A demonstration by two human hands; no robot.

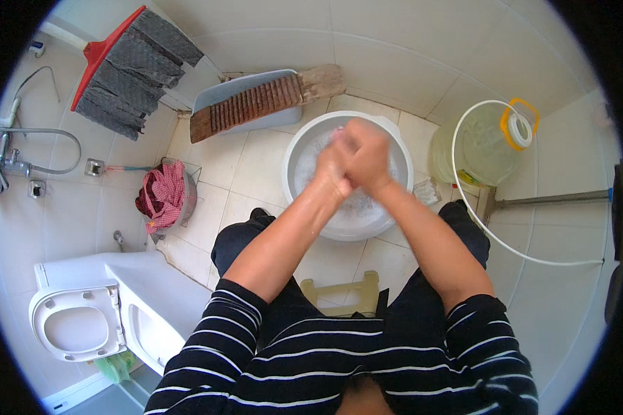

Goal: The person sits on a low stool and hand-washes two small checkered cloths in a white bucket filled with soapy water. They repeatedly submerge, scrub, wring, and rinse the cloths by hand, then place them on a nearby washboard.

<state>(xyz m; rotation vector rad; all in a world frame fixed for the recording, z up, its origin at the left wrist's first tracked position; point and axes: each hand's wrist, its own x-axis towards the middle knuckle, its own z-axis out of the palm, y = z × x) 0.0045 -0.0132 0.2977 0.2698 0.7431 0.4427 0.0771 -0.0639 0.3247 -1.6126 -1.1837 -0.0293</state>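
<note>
My left hand (333, 162) and my right hand (367, 151) are pressed together above a white plastic basin (288, 171). The fingers of both hands are bent in against each other, and the right hand is blurred. Whether something small is held between them is hidden. Beneath them, sudsy water (361, 205) with white foam fills the lower part of the basin. Both forearms look wet.
A wooden washboard (259, 104) lies across a grey-blue tub (285, 118) by the wall. On the left stands a bucket (189, 194) with red checked cloth (166, 192). A large plastic jug (472, 145), a white hose (464, 194), a stool (342, 298), a mop (135, 72) and a toilet (36, 311) surround me.
</note>
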